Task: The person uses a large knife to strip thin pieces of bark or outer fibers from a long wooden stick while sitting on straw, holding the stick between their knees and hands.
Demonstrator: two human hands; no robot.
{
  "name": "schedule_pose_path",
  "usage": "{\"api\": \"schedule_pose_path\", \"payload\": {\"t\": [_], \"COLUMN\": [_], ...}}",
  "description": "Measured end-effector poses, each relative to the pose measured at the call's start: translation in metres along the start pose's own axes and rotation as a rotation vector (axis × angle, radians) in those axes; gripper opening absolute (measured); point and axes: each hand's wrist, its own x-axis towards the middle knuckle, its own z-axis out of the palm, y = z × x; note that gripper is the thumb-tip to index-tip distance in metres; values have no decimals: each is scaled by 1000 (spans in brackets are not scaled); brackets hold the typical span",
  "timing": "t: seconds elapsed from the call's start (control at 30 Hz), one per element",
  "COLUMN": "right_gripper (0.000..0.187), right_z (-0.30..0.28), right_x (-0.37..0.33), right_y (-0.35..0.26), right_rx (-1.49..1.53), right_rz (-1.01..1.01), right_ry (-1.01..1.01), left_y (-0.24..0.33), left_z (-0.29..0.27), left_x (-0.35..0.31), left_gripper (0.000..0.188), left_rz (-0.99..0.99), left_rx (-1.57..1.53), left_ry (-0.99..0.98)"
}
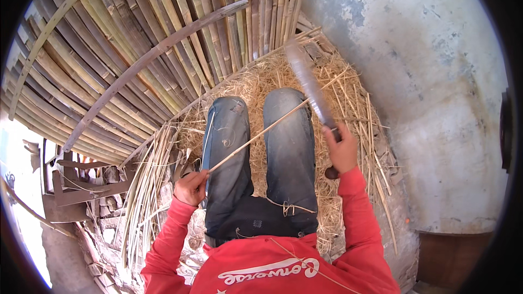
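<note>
My left hand (190, 187) is closed on the near end of a thin bamboo strip (260, 133). The strip slants up to the right across both my knees. Closed round the dark handle of a large knife (309, 84) is my right hand (343, 147). The long blade, a little blurred, points up and slightly left, and crosses the strip beyond my right knee. Whether blade and strip touch I cannot tell. A thin curled shaving (289, 206) lies on my lap.
Straw-like shavings (261, 73) cover the ground around my legs. Bundled thin strips (143, 201) lie at my left, and more loose strips (373, 158) at my right. A bamboo slat fence (163, 38) stands ahead on the left, and a worn grey wall (436, 103) on the right.
</note>
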Motion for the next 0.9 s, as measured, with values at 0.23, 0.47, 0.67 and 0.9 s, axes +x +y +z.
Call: {"api": "schedule_pose_path", "payload": {"t": [0.23,0.47,0.67,0.9], "right_gripper": [40,35,32,33], "right_z": [15,11,18,15], "right_x": [-20,12,-10,6], "right_y": [3,7,-3,5], "right_rx": [-78,-25,10,45], "right_rz": [-98,-88,-103,-38], "right_ry": [-123,192,-12,65], "left_y": [12,-19,-33,-25], "left_z": [10,-2,5,3], "left_x": [13,-1,-10,-7], "left_gripper": [16,13,12,13], "left_rz": [-21,-22,-94,-69], "left_rx": [3,-74,-106,-69], "left_ry": [-27,-21,16,2]}}
